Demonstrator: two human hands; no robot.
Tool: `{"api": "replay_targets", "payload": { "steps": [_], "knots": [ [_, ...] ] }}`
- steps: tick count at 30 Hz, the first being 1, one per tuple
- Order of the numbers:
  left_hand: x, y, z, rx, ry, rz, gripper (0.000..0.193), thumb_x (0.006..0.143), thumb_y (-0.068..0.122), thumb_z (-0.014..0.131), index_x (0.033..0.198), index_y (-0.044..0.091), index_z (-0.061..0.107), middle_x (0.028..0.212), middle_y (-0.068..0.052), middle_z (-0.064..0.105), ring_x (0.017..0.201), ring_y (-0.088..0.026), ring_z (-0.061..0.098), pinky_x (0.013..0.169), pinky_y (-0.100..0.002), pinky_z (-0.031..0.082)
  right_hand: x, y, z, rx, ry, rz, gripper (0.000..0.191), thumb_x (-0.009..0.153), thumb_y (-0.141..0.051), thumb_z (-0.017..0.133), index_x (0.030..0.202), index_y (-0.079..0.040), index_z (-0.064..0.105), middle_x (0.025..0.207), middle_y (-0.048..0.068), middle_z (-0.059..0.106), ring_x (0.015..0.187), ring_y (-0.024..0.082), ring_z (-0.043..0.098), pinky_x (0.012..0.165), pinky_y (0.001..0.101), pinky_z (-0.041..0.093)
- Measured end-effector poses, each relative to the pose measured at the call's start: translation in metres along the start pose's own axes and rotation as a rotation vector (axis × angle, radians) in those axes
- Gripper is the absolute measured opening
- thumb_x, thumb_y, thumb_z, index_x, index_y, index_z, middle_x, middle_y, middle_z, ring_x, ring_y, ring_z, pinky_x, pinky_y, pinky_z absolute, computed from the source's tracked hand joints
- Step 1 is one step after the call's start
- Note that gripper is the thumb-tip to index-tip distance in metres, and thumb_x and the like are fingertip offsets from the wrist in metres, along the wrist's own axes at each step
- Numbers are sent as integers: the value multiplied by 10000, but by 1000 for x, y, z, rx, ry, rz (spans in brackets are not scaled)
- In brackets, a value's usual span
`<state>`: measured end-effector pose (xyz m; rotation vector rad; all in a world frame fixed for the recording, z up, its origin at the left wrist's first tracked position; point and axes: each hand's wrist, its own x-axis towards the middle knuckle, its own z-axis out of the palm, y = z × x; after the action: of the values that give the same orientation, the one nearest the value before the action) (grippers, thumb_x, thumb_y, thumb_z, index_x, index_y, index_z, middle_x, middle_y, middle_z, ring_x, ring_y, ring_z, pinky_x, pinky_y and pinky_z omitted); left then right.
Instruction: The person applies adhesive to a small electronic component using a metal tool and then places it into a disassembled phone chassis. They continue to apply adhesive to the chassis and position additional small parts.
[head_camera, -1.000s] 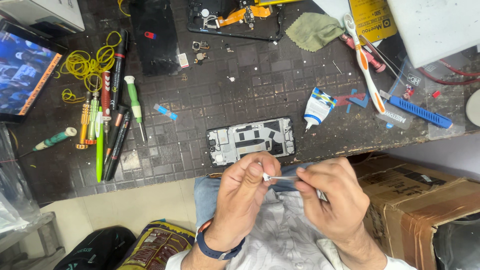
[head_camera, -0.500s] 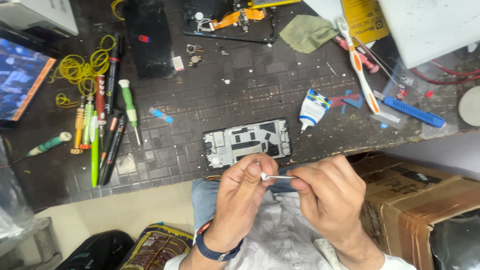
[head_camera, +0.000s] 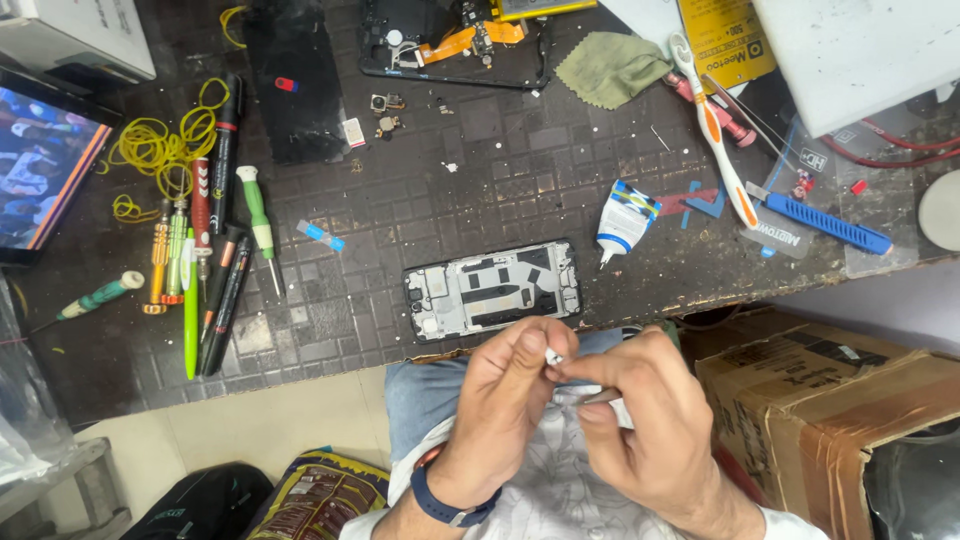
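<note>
Pinched between both hands, a small white part sits over the lap, just near of the bench edge.

Left hand (head_camera: 500, 400) and right hand (head_camera: 645, 420) meet fingertip to fingertip on the small white part (head_camera: 553, 356), with a thin grey tool (head_camera: 600, 396) tucked in the right hand's fingers. Just far of them the phone frame (head_camera: 492, 288) lies flat on the dark mat (head_camera: 500, 170), and a glue tube (head_camera: 622, 215) lies to the right of it. The part looks light, slippery and easily lost (what it is cannot be told), so a fingertip pinch at its edges suits it best.
</note>
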<state>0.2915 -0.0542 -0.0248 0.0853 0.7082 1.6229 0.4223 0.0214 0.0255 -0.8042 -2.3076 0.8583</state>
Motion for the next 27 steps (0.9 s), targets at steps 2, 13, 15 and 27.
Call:
{"api": "replay_targets", "payload": {
  "steps": [2,13,15,27],
  "knots": [
    [-2,2,0,-21,-29,33,353,1097,363,539,1013,27,604,969,-29,540,880,-130,436,837,-295,385,3,-3,-4,-22,7,15,234,987,-183,578,1122,-18,674,918,73,591,764,180,565,668,306,477],
    [-6,7,3,-2,-71,96,345,1111,371,528,1012,44,578,949,-31,500,908,-153,422,869,-315,377,5,-4,-2,-71,84,87,186,991,-119,629,1154,-55,691,974,83,626,837,191,592,717,302,491],
    [-6,8,2,-21,-68,93,338,1117,359,534,1016,40,578,947,-28,499,906,-151,422,866,-317,378,4,-3,-2,-77,91,93,209,964,-74,650,1166,-44,696,946,82,628,819,194,592,711,304,490],
    [-10,8,1,-54,6,153,343,1100,290,560,1238,-21,604,1083,-45,551,982,-152,445,928,-319,395,2,-11,-4,-109,81,99,274,850,16,766,1111,-57,723,909,71,685,744,196,650,654,300,515]
  ]
}}
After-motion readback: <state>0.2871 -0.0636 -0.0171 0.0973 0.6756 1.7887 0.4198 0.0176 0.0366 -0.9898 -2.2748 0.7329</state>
